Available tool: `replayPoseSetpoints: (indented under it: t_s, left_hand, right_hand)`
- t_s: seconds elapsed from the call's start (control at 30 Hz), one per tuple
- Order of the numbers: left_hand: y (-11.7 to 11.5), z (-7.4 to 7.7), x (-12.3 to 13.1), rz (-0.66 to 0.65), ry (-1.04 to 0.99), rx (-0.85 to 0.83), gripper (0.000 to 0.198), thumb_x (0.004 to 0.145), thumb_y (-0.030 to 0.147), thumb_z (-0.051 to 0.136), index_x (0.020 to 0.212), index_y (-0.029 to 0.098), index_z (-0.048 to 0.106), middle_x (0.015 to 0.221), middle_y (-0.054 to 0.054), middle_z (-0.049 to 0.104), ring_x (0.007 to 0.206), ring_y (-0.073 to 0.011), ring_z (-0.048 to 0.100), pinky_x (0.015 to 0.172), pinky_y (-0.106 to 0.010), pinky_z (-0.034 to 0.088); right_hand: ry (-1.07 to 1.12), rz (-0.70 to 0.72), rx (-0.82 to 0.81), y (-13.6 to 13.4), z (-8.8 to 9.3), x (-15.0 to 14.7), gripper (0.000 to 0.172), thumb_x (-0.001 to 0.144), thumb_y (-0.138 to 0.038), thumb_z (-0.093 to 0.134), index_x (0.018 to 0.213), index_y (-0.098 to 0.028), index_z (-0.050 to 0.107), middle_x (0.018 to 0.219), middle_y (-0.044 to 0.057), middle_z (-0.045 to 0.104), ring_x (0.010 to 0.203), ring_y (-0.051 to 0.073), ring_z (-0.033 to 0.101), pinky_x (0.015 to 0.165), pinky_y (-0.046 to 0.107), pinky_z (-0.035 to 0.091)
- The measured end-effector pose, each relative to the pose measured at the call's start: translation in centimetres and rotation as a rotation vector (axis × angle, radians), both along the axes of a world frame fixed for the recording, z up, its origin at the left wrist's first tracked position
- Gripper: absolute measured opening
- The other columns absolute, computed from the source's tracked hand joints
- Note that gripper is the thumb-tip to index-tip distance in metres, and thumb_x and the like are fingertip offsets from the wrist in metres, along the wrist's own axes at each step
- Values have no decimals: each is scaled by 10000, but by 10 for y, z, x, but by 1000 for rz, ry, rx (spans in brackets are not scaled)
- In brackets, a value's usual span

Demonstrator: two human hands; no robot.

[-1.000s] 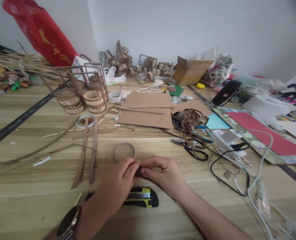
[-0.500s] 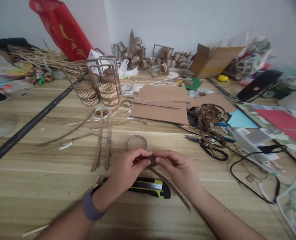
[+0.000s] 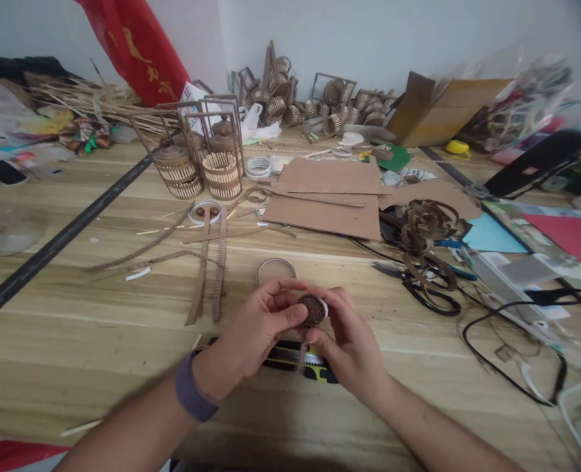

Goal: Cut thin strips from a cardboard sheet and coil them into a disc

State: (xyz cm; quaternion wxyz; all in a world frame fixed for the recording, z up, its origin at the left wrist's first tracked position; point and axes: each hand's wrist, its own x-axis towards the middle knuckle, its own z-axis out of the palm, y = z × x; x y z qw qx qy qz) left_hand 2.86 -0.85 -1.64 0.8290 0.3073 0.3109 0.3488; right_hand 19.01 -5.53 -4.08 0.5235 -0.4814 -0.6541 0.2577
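A small round coil of rolled brown corrugated cardboard strip point(image 3: 313, 311) is held between my two hands, its spiral face turned up toward me. My left hand point(image 3: 265, 321) pinches it with the thumb on its near face. On the other side my right hand point(image 3: 352, 337) grips its edge between thumb and fingers, and a white rim shows there. A short blurred tail of the strip hangs below the coil. Beneath the hands lies a black and yellow utility knife point(image 3: 323, 373), partly covered. A thin metal ring point(image 3: 276, 261) rests on the table just beyond my fingers.
Cardboard strips point(image 3: 220, 269) lie left of the ring. Lidded miniature buckets point(image 3: 177, 172) stand behind them, beside flat cardboard sheets point(image 3: 324, 213). Black scissors point(image 3: 430, 298) and a tangle of brown strips point(image 3: 428, 223) are on the right. A black cable point(image 3: 509, 390) loops at the far right.
The coil has been tilted so its spiral face shows. The strip's long tail, which reached toward lower right, now hangs short and blurred. The view has shifted slightly.
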Motion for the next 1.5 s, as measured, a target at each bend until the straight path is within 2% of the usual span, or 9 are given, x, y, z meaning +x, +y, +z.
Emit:
replayPoseSetpoints:
  t_s: [0.13, 0.2, 0.3, 0.37, 0.47, 0.7, 0.93, 1.5]
  left_hand:
    - [2, -2, -1, 12, 4, 28, 465, 584, 330, 930, 957, 201, 683, 816, 12, 650, 771, -117, 636, 686, -219, 527]
    - [4, -3, -2, 19, 12, 50, 463, 593, 337, 923, 976, 211, 696, 798, 22, 618, 767, -123, 629, 689, -236, 536]
    - [4, -2, -2, 21, 12, 57, 437, 598, 333, 917, 965, 209, 717, 811, 17, 623, 736, -116, 612, 670, -238, 540]
    - [3, -1, -1, 12, 6, 54, 416, 595, 331, 919, 939, 198, 728, 830, 6, 656, 735, -115, 613, 655, -227, 535]
    - [2, 0, 1, 6, -3, 51, 399, 584, 324, 926, 909, 185, 740, 813, 3, 679, 727, -109, 615, 629, -207, 525]
    - [1, -1, 1, 30, 24, 10, 415, 563, 319, 935, 899, 172, 742, 827, -3, 694, 742, -116, 624, 644, -221, 528]
    - [2, -5, 2, 54, 72, 99, 382, 599, 314, 902, 916, 171, 744, 806, 3, 683, 734, -127, 609, 650, -242, 512]
    - [1, -5, 2, 88, 110, 124, 309, 618, 250, 877, 894, 176, 761, 805, 10, 721, 737, -116, 626, 648, -214, 504]
  right_hand:
    - [18, 99, -48, 2, -1, 4, 505, 873, -544, 625, 1326, -324, 589, 993, 55, 643, 899, 194, 634, 791, 323, 547]
    - [11, 93, -45, 3, 3, 8, 524, 878, -563, 608, 1333, -303, 588, 991, 63, 662, 901, 202, 644, 803, 343, 552]
    - [-7, -24, 13, 2, 11, 11, 273, 933, -446, 592, 1102, -258, 694, 875, 49, 687, 803, 181, 655, 738, 324, 554]
    - [-23, -100, 63, 1, 16, 12, 135, 936, -343, 610, 929, -244, 701, 799, 30, 685, 742, 162, 650, 681, 295, 544]
    - [-58, -137, 98, 0, 19, 12, 62, 914, -264, 639, 891, -248, 694, 783, 16, 697, 726, 152, 654, 651, 275, 538]
    - [-240, -163, 138, -2, 20, 12, 120, 923, -219, 608, 947, -267, 715, 819, 22, 743, 737, 168, 697, 640, 286, 553]
    - [-350, -150, 170, -1, 24, 14, 147, 915, -185, 599, 953, -270, 713, 810, 14, 753, 722, 166, 702, 641, 286, 554]
    - [-349, -105, 92, -1, 26, 16, 126, 915, -214, 602, 929, -255, 720, 777, 17, 742, 695, 165, 696, 627, 274, 551]
